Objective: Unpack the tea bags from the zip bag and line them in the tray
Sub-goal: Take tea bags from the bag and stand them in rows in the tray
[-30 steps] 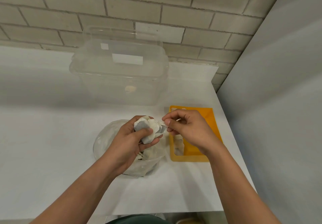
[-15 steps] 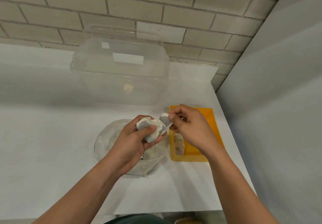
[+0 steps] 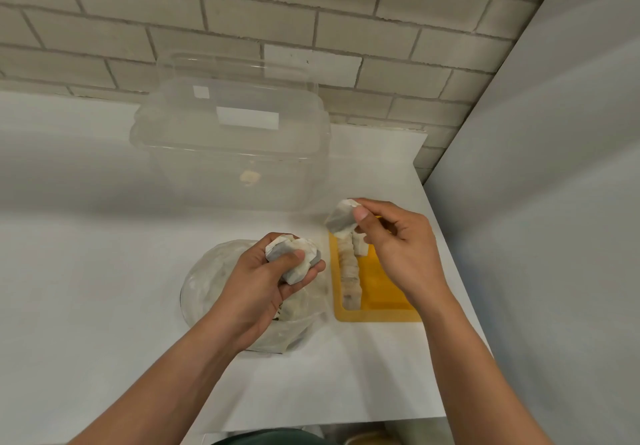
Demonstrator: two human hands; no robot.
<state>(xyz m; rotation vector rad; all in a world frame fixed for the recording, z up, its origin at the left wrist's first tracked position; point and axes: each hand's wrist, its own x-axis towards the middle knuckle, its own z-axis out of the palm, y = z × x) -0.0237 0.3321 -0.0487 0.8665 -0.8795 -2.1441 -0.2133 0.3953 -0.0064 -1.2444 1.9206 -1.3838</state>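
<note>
pinching a pale, crumpled tea bag (image 3: pixel 341 220), right hand (image 3: pixel 398 240).

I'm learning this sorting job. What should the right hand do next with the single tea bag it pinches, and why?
Probably lower the right hand and set its white paper tea bag beside the row of tea bags in the orange plastic tray. It hangs just above the tray's far end, and the left hand holds a clump of more bags.
</note>
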